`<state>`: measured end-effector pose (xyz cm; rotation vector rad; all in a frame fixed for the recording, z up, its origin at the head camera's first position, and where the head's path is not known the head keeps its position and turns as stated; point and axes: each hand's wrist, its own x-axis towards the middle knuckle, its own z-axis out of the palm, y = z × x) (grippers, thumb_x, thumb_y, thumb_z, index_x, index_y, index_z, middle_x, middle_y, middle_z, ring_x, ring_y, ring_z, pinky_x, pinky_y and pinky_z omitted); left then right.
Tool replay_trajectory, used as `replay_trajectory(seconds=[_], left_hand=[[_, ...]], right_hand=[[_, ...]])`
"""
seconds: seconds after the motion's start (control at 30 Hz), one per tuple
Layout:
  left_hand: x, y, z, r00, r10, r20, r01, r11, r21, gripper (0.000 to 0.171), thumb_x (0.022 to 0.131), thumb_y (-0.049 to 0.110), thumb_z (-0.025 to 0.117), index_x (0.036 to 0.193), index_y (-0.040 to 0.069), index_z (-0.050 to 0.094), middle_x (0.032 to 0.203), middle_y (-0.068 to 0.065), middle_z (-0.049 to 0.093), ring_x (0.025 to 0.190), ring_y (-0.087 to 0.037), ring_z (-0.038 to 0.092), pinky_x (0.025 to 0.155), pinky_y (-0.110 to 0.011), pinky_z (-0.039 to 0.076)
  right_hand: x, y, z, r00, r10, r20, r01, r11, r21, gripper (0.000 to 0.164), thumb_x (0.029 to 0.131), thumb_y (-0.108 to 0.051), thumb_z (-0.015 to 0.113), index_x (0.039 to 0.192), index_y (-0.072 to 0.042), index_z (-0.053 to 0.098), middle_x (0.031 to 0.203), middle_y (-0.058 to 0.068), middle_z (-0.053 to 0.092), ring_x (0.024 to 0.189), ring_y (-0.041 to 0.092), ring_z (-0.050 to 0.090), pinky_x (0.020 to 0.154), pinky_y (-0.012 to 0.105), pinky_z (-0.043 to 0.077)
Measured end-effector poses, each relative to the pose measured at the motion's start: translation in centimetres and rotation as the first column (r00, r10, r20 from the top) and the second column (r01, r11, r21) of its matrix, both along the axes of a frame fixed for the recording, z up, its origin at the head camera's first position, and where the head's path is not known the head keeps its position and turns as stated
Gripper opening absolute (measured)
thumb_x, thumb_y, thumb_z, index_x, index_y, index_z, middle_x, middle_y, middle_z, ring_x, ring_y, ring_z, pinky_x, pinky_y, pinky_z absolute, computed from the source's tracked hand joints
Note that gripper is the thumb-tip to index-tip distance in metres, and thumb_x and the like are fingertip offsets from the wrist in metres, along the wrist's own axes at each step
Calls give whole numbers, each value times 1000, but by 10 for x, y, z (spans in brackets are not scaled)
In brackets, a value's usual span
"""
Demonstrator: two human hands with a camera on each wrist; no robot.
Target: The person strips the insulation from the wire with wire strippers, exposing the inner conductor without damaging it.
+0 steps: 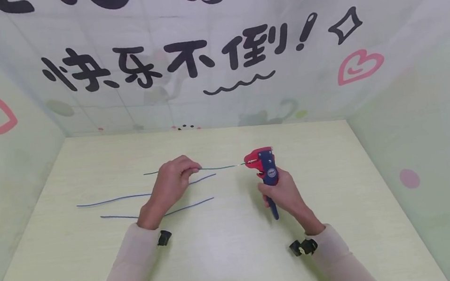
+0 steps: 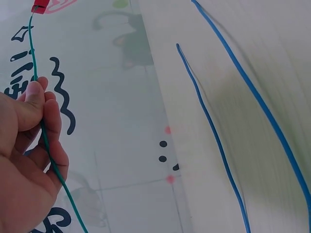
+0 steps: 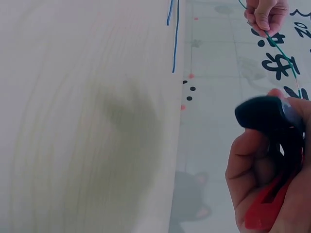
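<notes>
My left hand (image 1: pixel 172 178) pinches a thin green wire (image 1: pixel 220 167) between thumb and fingers, above the table. Part of that wire trails out behind the hand to the left. My right hand (image 1: pixel 286 191) grips the dark blue handles of a red-and-blue wire stripper (image 1: pixel 269 168). The wire's right end meets the stripper's red nose, and a short bright bare stretch shows just before it. In the left wrist view the green wire (image 2: pixel 65 187) runs across the curled fingers. The right wrist view shows the stripper's handle (image 3: pixel 262 114) in my palm; its red nose is out of sight there.
Two blue wires lie on the pale table (image 1: pixel 224 264), beneath and beside my left forearm: a farther one (image 1: pixel 113 200) and a nearer one (image 1: pixel 191 206). A printed sheet with black lettering (image 1: pixel 189 60) hangs behind the table, and light walls flank both sides.
</notes>
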<state>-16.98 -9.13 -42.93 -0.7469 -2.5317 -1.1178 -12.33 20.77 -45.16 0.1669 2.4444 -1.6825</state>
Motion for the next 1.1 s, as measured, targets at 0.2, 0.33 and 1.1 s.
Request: replay_trajectory(seconds=[0.2,0.33,1.1], left_hand=[[1,1,-1,1000,-6,10,6,1000,7,9,86,1,74,93,5,77,87,-5,72,77,-18,67,71,-34,56],[1,2,-2,1000,-13,10,13,1000,27,10,86,2,74,94,6,77,88,-4,72,77,-17,67,71,-33,56],[-5,-14,-7,994,47,97,-43,998,-45,12,90,3,70,100,4,76,93,-7,71,84,-22,68,75,-37,57]], right_hand=[[2,-1,0,1000,-21,-23,22,999,29,28,88,-11,59,114,-2,51,59,10,59,46,25,57,51,34,51],[1,-2,0,998,-39,-49,40,999,6,26,88,-10,58,112,-3,49,60,12,59,45,25,57,49,34,51],[-3,15,0,994,-86,-61,92,991,93,27,87,-11,59,110,0,51,59,10,61,46,26,59,50,34,51]])
